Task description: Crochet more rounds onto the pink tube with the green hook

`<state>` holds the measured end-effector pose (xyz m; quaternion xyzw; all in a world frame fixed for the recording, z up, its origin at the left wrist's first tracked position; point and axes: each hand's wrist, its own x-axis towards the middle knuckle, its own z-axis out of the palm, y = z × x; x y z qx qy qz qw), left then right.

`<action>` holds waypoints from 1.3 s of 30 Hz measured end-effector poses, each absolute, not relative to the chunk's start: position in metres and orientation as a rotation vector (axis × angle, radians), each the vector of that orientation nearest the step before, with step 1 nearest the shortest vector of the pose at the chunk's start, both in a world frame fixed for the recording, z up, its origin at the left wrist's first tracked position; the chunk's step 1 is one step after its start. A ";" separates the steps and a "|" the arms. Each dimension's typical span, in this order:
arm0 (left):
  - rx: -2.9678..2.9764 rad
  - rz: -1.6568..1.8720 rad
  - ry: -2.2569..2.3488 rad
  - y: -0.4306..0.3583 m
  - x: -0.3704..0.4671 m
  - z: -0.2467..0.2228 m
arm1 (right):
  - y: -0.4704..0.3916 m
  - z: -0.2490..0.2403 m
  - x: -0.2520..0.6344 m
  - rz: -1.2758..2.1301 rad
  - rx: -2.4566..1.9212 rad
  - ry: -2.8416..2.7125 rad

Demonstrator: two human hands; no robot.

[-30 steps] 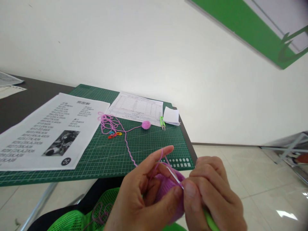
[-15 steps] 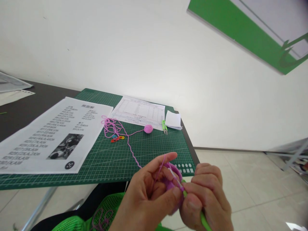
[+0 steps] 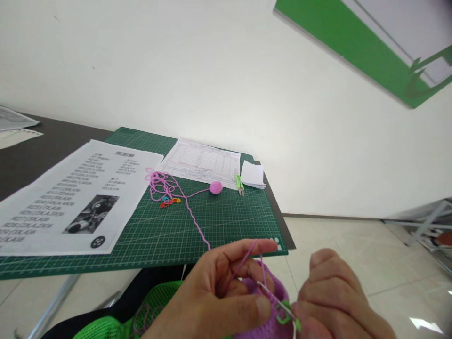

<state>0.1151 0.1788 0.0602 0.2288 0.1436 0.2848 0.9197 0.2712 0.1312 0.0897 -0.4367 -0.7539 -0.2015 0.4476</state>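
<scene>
My left hand (image 3: 215,296) is closed on a pink-purple crochet piece (image 3: 257,328), thumb in front and index finger stretched out above it. A strand of yarn (image 3: 246,256) loops over that index finger and comes down to the piece. My right hand (image 3: 341,301) grips a crochet hook (image 3: 273,296), its metal shaft pointing up and left across the work, the tip beside my left fingers. A green stitch marker (image 3: 281,315) sits at the piece near the shaft. The lower part of the work runs out of view.
On the green cutting mat (image 3: 243,221) lie tangled pink yarn (image 3: 160,183), a small yarn ball (image 3: 216,187), coloured stitch markers (image 3: 171,202), green snips (image 3: 239,185), a printed pattern sheet (image 3: 81,197), a form (image 3: 205,162) and white paper slips (image 3: 252,174). A green mesh bag (image 3: 102,327) lies below.
My right hand and the hook have moved right and down. My left index finger has stretched out further right, with yarn raised on it. More of the crochet piece and the green marker show.
</scene>
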 end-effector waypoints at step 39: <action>0.551 0.554 0.380 0.169 0.119 0.059 | 0.114 0.089 0.269 -0.435 -1.215 -1.768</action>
